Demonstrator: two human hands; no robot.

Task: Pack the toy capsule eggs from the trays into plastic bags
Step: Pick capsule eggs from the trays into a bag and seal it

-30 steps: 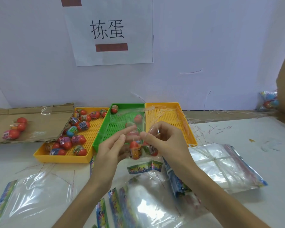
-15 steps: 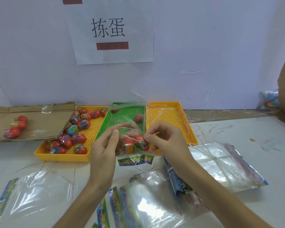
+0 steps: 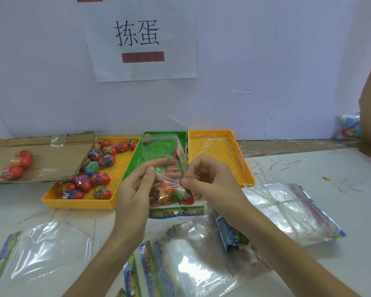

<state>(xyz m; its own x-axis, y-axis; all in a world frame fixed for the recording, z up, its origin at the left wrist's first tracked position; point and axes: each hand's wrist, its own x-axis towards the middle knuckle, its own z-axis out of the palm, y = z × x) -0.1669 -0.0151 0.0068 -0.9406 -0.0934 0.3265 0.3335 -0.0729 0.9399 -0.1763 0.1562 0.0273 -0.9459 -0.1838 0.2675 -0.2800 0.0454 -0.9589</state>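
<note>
While eggs [image 3: 171,192] sit inside it, both hands, left [image 3: 135,189] and right [image 3: 212,181], pinch a clear bag [image 3: 165,163] above the bench [image 3: 330,189].

Single view: one wide-angle camera, head-mounted, facing forward and down. It looks across the table [image 3: 351,200] to the wall [image 3: 287,50] behind it, where a paper sign [image 3: 141,39] runs off the top edge. The left hand [image 3: 135,189] and right hand [image 3: 212,181], both pinching a plastic bag [image 3: 165,151], sit close to the lens at frame centre. The forearms enter from the bottom edge.
</note>
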